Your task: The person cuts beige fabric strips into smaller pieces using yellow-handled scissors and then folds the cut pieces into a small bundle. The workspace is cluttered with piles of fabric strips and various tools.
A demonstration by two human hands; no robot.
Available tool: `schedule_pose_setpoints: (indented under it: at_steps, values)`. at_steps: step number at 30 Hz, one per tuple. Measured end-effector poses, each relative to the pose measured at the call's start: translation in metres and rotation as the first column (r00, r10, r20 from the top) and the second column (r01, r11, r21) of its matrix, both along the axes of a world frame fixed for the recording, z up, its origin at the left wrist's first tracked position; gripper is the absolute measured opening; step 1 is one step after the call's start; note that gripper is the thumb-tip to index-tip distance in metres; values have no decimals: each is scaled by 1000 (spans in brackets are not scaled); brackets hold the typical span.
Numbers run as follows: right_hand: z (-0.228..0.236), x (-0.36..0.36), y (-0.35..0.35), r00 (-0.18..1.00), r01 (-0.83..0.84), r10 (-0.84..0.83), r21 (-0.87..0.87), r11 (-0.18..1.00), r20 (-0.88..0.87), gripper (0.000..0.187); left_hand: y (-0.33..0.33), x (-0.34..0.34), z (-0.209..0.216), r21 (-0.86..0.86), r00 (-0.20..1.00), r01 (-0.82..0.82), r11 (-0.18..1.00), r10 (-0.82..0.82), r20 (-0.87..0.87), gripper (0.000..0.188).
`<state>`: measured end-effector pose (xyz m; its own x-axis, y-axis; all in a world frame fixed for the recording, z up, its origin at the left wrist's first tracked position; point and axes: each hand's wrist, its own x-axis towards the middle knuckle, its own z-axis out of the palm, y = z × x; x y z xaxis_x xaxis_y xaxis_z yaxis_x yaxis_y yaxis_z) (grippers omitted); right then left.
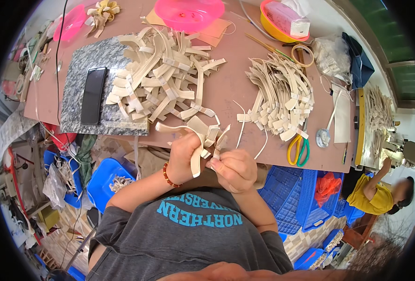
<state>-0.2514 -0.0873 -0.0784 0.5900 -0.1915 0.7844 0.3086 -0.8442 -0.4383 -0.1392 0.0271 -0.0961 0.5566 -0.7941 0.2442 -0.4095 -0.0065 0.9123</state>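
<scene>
The left hand (185, 154) is curling its fingers around a small bunch of cream strips (196, 163), just off the near right corner of the stone slab (76, 77), seemingly to keep the bunch steady. The right hand (235, 169) is pinching the bunch's right side between thumb and bent forefinger, perhaps for finer control; exactly what its tips are gripping is too small to tell. Strip ends are sticking out past the fingers, leaving the middle exposed between the hands.

A big heap of strips (163, 75) is covering the slab's right part and spilling over its edge, likely for easy reach. A phone (94, 96) is lying face up on the slab's left part, clear of the heap. Right of the slab, a second pile (282, 98) is lying in rougher alignment, its strips mostly running one way, perhaps to stay apart from the heap. Scissors (299, 139) are resting farther right of the slab, handles facing the person, presumably for quick grasping. Beyond the slab, a pink bowl (189, 23) is standing, apparently out of the way.
</scene>
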Motion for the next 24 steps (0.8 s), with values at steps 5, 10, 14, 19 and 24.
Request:
schedule_pose_setpoints:
  at_steps: [5, 10, 14, 19, 24]
  values:
    - [5, -3, 8, 992, 70, 22, 682, 728, -126, 10, -1, 4, 2, -59, 951, 60, 996, -75, -300, 20]
    - [-11, -3, 0, 967, -83, 251, 977, 196, 32, 11, 5, 10, 3, -63, 914, 153, 986, -166, -369, 18]
    - [-5, 2, -2, 952, -88, 300, 992, 95, 56, 14, 10, 13, 4, -70, 897, 216, 974, -226, -379, 11]
    - [-4, 7, -9, 906, -74, 423, 993, 90, 29, 17, 25, 29, 19, -51, 597, 545, 837, -430, -678, 16]
    - [-2, 30, -2, 722, -12, 687, 995, -95, 74, 22, 29, 28, 14, -501, 194, 698, 512, -808, -556, 25]
